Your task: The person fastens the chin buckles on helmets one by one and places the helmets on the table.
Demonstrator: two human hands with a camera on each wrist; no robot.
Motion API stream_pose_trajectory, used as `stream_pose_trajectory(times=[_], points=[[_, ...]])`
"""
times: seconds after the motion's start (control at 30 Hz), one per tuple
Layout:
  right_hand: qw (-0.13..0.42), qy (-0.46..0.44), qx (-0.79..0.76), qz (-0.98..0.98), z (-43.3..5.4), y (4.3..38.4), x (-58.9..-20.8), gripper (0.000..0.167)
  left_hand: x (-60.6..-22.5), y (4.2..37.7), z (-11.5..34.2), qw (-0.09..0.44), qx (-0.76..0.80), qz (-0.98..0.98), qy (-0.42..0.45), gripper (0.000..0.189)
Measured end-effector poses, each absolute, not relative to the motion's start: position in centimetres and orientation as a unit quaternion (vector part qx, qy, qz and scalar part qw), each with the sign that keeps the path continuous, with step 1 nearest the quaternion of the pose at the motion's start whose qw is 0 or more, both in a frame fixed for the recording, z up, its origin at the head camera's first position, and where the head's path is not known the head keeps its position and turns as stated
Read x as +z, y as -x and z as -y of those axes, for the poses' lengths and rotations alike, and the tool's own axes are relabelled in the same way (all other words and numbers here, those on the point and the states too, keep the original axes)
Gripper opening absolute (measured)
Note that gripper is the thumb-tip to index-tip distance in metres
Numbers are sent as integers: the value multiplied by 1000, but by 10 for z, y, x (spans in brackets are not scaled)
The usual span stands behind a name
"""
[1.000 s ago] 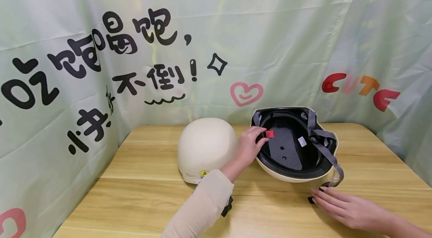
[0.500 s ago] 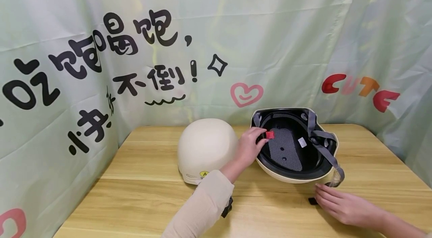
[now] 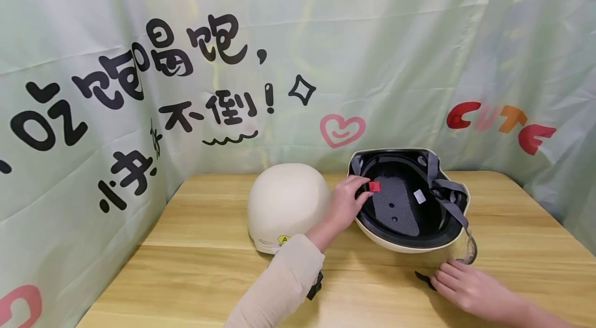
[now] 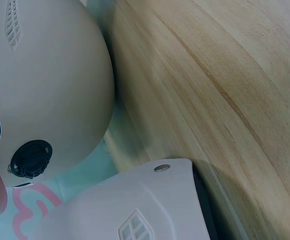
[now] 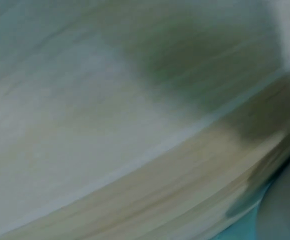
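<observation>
An upturned cream helmet (image 3: 405, 249) lies with its black padded inside facing up. My left hand (image 3: 345, 203) reaches over its left rim and pinches a red buckle piece (image 3: 374, 187) between thumb and fingers. Grey straps (image 3: 448, 205) run along the helmet's right side and hang over the rim. In front of it, my right hand (image 3: 475, 286) grips the loose strap, whose black end (image 3: 425, 280) sticks out to the left of the fingers. The left wrist view has the helmet's shell (image 4: 55, 85) and a black knob (image 4: 31, 159). The right wrist view is blurred.
A second cream helmet (image 3: 288, 204) stands dome up to the left, partly behind my left forearm. Its black buckle (image 3: 314, 286) lies on the wooden table (image 3: 186, 266). A printed cloth (image 3: 396, 48) hangs close behind the table.
My right hand has shifted slightly down and right, drawing the strap lower, and the black strap end has tilted. My left hand keeps its pinch on the red buckle piece.
</observation>
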State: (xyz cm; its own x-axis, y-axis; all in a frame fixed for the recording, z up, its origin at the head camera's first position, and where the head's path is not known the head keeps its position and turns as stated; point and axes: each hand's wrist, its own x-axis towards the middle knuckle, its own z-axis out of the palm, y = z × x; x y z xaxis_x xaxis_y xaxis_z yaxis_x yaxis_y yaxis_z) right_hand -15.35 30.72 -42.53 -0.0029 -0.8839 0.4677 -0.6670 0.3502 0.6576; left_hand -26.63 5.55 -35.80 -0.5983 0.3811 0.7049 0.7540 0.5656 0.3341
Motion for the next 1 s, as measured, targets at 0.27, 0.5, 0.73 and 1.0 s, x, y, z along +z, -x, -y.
stream_pose_trajectory(times=[0.27,0.5,0.73,1.0], points=[[403,-569,-97,710,-293,144,-427,49,-356,265,-55,291,-317,836,341,26],[390,-581,-81,710,-287,142,-425,49,-358,266,-54,288,-337,829,340,25],[389,-558,-55,731,-277,132,-410,41,-360,266,-54,295,-331,827,345,25],[353,-516,64,778,-266,121,-391,36,-361,266,-54,300,-333,825,344,25]])
